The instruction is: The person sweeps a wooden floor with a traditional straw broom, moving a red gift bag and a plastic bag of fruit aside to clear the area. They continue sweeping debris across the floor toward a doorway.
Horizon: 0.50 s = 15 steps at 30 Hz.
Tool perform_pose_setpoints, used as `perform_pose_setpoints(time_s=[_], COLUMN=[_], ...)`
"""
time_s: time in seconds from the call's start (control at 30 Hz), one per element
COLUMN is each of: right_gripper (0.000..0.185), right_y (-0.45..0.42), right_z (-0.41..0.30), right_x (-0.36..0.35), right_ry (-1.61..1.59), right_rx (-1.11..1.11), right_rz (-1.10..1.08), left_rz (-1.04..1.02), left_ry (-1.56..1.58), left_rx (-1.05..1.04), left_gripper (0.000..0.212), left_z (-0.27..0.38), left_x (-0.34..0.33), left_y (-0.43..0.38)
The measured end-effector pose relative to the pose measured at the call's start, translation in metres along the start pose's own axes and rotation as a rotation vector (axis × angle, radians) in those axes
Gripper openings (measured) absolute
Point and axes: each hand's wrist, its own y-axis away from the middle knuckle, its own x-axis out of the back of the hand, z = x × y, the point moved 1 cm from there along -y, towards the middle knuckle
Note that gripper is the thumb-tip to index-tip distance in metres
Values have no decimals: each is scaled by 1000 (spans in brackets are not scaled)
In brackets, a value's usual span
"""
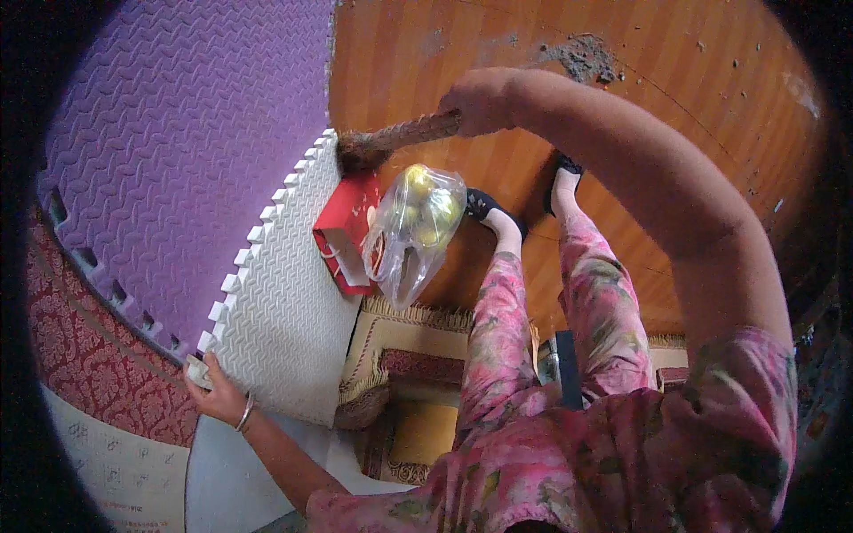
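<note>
My right hand (476,103) is closed round the handle of a hand broom (400,136), whose dark bristles touch the floor end of the foam mats. A white interlocking foam mat (293,293) meets a purple one (200,153) along a toothed edge. At the near corner of that edge my left hand (216,390) has its fingers round a whitish piece that looks like the mat's corner; a bracelet circles the wrist. Beside the white mat stand a red paper bag (343,233) and a clear plastic bag of yellow-green fruit (426,213).
Grey dust and debris (583,58) lie on the wood-patterned floor (666,133), with small bits scattered around. My feet in dark shoes are right of the fruit bag. A fringed rug (413,323) lies near my legs. Red patterned fabric (106,346) borders the purple mat.
</note>
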Motion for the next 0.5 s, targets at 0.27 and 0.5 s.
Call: perform_pose_setpoints(time_s=[0.27, 0.5], right_gripper=[42, 46], right_y=[93, 92], right_z=[73, 81], right_x=[-40, -73], right_ry=[-631, -446], right_rx=[-112, 129], right_rz=[506, 755], left_rz=[28, -10], left_ry=[-39, -54], left_rx=[-12, 84], left_gripper=[32, 35], left_z=[-5, 10], left_x=[4, 6], left_y=[-2, -2])
